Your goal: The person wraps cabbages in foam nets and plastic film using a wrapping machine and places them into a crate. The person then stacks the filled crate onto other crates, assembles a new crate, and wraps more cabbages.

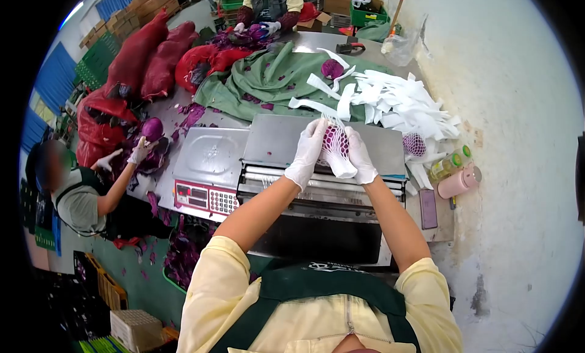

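A purple cabbage in a white foam net point(336, 144) is held between my two gloved hands, above the metal top of a wrapping machine point(277, 133). My left hand point(308, 150) is closed on its left side, and my right hand point(359, 155) holds its right side. The loose end of the net hangs toward me. Another netted cabbage point(414, 144) lies to the right, beside a pile of white foam nets point(390, 100). A bare purple cabbage point(332, 69) sits on the green cloth point(262, 78) farther back.
A scale point(207, 170) stands left of the machine. Bottles point(446, 167), a pink flask point(460, 181) and a phone point(428, 208) are at the right, near the wall. One person at the left holds a cabbage point(152, 129); another handles cabbages at the back. Red sacks point(140, 54) lie back left.
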`<state>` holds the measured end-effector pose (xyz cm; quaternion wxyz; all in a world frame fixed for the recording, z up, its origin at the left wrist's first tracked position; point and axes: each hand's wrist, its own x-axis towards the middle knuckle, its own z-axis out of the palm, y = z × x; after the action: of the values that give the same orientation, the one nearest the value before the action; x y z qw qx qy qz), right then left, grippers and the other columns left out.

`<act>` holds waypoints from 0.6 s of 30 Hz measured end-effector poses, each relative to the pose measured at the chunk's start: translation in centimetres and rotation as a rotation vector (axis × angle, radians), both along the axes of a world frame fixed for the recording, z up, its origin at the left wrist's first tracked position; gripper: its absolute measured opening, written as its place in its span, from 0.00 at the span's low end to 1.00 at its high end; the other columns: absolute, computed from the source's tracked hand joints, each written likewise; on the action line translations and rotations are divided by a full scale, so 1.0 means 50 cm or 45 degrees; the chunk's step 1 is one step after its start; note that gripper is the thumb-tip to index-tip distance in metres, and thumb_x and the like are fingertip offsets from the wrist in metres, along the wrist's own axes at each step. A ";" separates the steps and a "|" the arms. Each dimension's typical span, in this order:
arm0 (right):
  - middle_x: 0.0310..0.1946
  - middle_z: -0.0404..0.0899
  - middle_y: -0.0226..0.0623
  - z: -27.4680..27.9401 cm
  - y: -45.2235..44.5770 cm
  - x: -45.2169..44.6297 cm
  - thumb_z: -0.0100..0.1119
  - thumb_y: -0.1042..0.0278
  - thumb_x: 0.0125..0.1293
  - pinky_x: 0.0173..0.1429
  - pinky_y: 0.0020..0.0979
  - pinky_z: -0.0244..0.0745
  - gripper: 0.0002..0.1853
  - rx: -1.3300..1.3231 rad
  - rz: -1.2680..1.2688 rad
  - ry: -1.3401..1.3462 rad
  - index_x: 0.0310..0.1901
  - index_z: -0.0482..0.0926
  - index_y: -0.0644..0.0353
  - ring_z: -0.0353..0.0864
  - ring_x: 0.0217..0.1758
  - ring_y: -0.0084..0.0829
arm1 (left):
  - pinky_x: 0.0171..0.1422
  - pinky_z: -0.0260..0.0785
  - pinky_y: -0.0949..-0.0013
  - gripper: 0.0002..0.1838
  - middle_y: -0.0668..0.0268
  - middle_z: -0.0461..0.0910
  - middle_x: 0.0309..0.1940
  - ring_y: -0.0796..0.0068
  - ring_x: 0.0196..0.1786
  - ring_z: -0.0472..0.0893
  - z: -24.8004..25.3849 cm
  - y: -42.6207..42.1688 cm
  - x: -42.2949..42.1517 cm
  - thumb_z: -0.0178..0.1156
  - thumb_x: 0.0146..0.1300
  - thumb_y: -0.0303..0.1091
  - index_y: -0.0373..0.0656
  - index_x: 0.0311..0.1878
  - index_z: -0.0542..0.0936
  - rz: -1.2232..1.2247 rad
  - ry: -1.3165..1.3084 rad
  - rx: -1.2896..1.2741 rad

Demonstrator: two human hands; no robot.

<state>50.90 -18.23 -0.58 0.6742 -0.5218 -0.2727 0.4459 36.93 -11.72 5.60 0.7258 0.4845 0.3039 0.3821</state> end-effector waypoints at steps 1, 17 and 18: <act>0.51 0.76 0.40 -0.007 0.011 0.018 0.47 0.59 0.72 0.59 0.31 0.70 0.23 -0.130 -0.051 -0.315 0.61 0.67 0.67 0.76 0.52 0.30 | 0.54 0.69 0.73 0.26 0.65 0.80 0.45 0.77 0.46 0.77 -0.016 0.020 0.011 0.53 0.70 0.49 0.34 0.57 0.75 -0.090 0.070 0.065; 0.48 0.78 0.36 0.016 -0.002 0.053 0.46 0.59 0.73 0.59 0.25 0.67 0.18 -0.066 0.019 -0.166 0.52 0.75 0.66 0.74 0.51 0.23 | 0.58 0.67 0.72 0.23 0.64 0.79 0.46 0.76 0.49 0.76 -0.052 0.105 0.021 0.53 0.69 0.51 0.39 0.53 0.77 -0.373 0.266 0.109; 0.49 0.78 0.38 0.014 -0.017 0.061 0.50 0.60 0.71 0.58 0.25 0.68 0.17 -0.046 -0.002 -0.308 0.53 0.75 0.64 0.75 0.51 0.24 | 0.58 0.67 0.72 0.23 0.62 0.80 0.46 0.75 0.50 0.77 -0.062 0.105 0.006 0.55 0.68 0.50 0.39 0.53 0.77 -0.296 0.349 0.280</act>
<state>53.94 -19.06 0.10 0.6271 -0.5842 -0.3435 0.3840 37.24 -6.45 2.50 0.6595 0.6402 0.2984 0.2572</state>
